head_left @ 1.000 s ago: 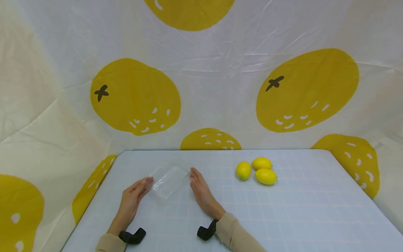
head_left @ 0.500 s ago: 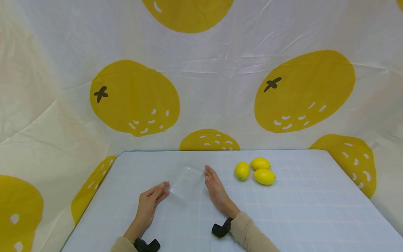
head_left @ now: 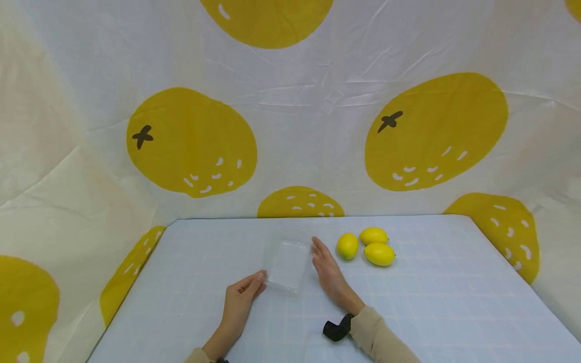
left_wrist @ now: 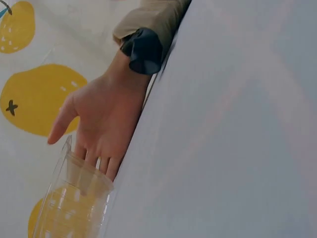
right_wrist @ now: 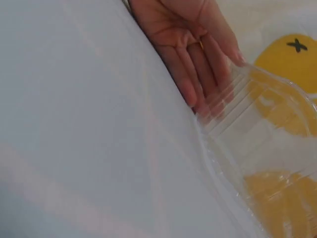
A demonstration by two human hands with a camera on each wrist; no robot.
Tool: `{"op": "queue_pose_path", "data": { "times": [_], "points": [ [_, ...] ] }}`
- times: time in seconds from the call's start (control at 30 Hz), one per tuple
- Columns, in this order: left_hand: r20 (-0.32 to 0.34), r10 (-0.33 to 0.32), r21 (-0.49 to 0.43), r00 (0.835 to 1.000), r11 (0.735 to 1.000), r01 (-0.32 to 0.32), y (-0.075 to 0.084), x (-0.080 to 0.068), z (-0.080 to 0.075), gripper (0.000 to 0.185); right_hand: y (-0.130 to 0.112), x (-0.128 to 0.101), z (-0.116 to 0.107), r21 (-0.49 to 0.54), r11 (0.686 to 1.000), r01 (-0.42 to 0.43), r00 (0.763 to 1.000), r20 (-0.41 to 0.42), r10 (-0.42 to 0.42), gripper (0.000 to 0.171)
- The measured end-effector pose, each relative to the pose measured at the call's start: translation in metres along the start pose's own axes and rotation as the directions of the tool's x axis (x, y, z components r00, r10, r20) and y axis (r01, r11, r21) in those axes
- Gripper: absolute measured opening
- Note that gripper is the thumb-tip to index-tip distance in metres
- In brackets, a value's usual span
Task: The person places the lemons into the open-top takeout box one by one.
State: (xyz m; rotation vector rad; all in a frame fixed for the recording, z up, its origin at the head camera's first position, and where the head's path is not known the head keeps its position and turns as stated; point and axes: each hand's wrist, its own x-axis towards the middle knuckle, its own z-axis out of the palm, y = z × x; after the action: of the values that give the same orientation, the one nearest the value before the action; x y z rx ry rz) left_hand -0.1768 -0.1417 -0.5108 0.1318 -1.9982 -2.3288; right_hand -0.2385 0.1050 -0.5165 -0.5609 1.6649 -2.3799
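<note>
A: While both hands flank it, where does the clear, ribbed plastic tray (head_left: 288, 264) sit?

B: On the pale blue checked tabletop (head_left: 408, 312), just left of the three yellow lemons (head_left: 365, 246) — close, but apart from them. Nothing lies in the tray.

A: And the hands?

B: The left hand (head_left: 241, 298) has straight fingers touching the tray's near left corner; the right hand (head_left: 329, 269) stands flat on its edge along the tray's right side, between tray and lemons. Neither curls around it — the fingers are flat against its walls, as the wrist views also show.

A: How far along, would you say?

B: Early, I judge. The tray is set beside the lemons, yet all three lie untouched on the tabletop; any loading is left to do.
</note>
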Motion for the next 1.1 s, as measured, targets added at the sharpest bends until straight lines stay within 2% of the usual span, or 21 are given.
{"op": "queue_pose_path", "data": {
  "times": [0.23,0.4,0.5,0.8,1.0,1.1],
  "points": [
    [0.057,0.053,0.106,0.997,0.993,-0.059,-0.008,-0.006,0.016,0.044,-0.003,-0.004,-0.007,-0.007,1.000,-0.001,1.000,-0.015,0.000,0.065],
    [0.110,0.100,0.210,0.989,0.970,-0.121,-0.011,-0.007,0.017,0.038,-0.006,-0.004,-0.005,-0.047,0.999,-0.025,0.997,-0.069,0.022,0.072],
    [0.149,0.131,0.243,0.980,0.956,-0.164,-0.013,-0.007,0.016,0.036,-0.007,-0.004,-0.004,-0.066,0.997,-0.035,0.995,-0.098,0.028,0.073],
    [0.215,0.192,0.289,0.957,0.924,-0.251,-0.016,-0.004,0.015,0.041,-0.009,-0.004,-0.004,-0.091,0.994,-0.056,0.990,-0.132,0.044,0.072],
    [0.260,0.217,0.253,0.941,0.925,-0.283,-0.015,-0.006,0.017,0.040,-0.009,-0.004,-0.004,-0.113,0.991,-0.075,0.988,-0.144,0.058,0.073],
    [0.269,0.211,0.238,0.940,0.931,-0.277,-0.014,-0.006,0.017,0.039,-0.009,-0.005,-0.005,-0.117,0.989,-0.088,0.986,-0.154,0.070,0.074]
  ]
}}
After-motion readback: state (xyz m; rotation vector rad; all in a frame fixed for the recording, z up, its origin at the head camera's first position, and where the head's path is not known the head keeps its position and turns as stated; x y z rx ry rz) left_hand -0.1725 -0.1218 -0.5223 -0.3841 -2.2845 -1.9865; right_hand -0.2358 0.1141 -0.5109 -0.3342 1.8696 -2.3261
